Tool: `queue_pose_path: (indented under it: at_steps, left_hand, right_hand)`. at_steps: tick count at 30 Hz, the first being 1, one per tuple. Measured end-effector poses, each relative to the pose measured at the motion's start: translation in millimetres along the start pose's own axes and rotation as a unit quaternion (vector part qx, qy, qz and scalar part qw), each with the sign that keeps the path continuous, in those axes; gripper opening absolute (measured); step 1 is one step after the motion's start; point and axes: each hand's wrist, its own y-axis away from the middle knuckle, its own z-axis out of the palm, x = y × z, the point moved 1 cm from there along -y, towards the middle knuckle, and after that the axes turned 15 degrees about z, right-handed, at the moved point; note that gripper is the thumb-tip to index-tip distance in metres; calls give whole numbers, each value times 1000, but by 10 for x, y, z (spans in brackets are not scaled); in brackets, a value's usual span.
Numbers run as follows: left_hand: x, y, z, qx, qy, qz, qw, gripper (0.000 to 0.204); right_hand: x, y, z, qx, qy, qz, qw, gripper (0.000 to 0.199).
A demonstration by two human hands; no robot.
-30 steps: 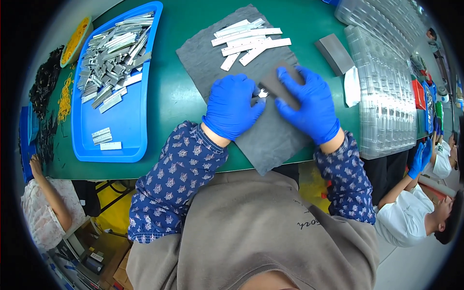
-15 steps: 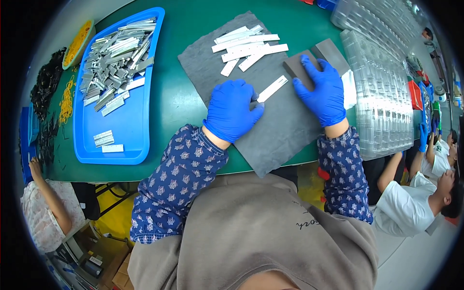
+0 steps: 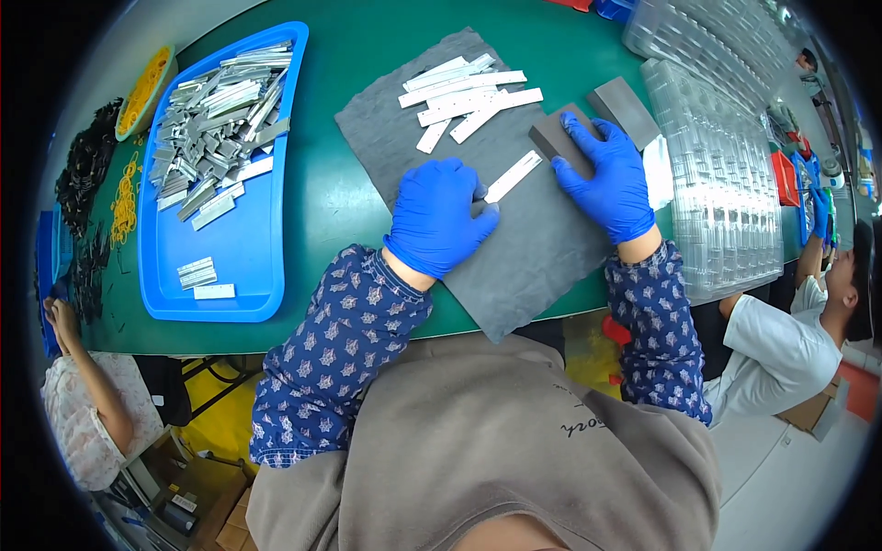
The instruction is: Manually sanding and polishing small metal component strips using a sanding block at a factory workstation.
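Observation:
A flat silvery-white metal strip (image 3: 514,176) lies slantwise on a dark grey cloth (image 3: 542,266). My left hand (image 3: 437,219), in a blue glove, is closed at the strip's near end, the thumb and curled fingers pressing it down. In a matching glove, my right hand (image 3: 606,179) grips a dark grey-brown rectangular block (image 3: 553,142), fingers over its top and thumb along its near side. The block stands just right of the strip's far end. Farther up the cloth, several similar strips (image 3: 469,96) lie in a loose pile.
On the left, a blue tray (image 3: 248,308) holds many metal strips. Beyond it are a basket of yellow bands (image 3: 147,87) and black bundles (image 3: 87,165). To the right lie a second grey block (image 3: 625,110), a white cloth (image 3: 658,170) and clear plastic trays (image 3: 721,184). Other people sit on both sides.
The block under my right hand has shifted slightly nearer and left, toward the strip. My left hand stays on the strip. The whole view has moved a little.

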Motion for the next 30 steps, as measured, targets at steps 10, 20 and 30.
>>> queue_pose_path:
  at_steps: [10,20,30]
  left_hand:
    - [23,-13,-31,6,-15,8,1000,22]
    - [29,-1,-19,3,-22,2,1000,22]
    - [-5,4,15,28,-36,25,999,22]
  right_hand:
    - [-145,137,16,2,-10,-43,999,59]
    - [17,71,-139,21,29,-19,999,58]
    - [-395,262,-219,-34,65,-44,996,51]
